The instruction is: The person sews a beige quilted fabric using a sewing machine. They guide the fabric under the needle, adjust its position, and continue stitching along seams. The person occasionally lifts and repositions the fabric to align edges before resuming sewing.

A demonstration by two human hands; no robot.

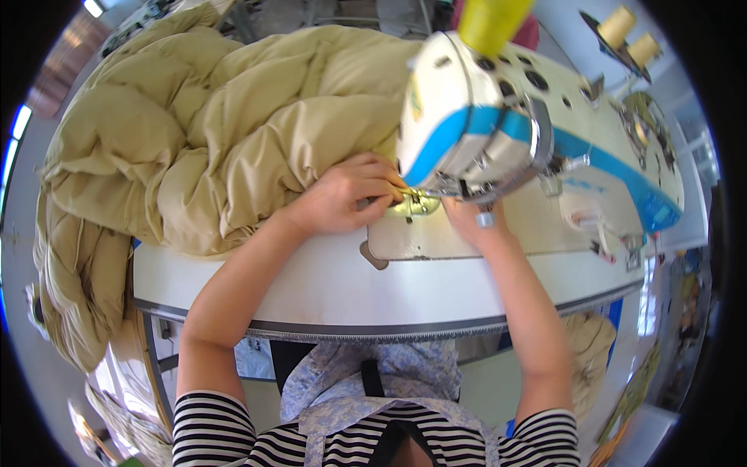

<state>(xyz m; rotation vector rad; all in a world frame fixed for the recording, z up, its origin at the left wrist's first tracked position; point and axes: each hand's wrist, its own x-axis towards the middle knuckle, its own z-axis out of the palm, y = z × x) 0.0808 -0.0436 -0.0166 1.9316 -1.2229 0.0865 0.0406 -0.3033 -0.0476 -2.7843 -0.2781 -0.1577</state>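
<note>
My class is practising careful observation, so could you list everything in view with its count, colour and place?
Sewing machine: one, white and blue, right of centre
Padded cloth: one heap, khaki, left and top centre
Table: one, white, under the machine
Ruler strip: one, grey, table's near edge
Metal plate: one, shiny yellowish, under the machine's head
Thread cones: two, tan, upper right
Yellow object: one, yellow, top, kind unclear
Apron: one, blue-lavender patterned, lower centre
Striped shirt: one, black and white, bottom
Background: small items too blurred to count
Left hand: one, left of the plate
Right hand: one, right of the plate, partly hidden by the machine
</note>
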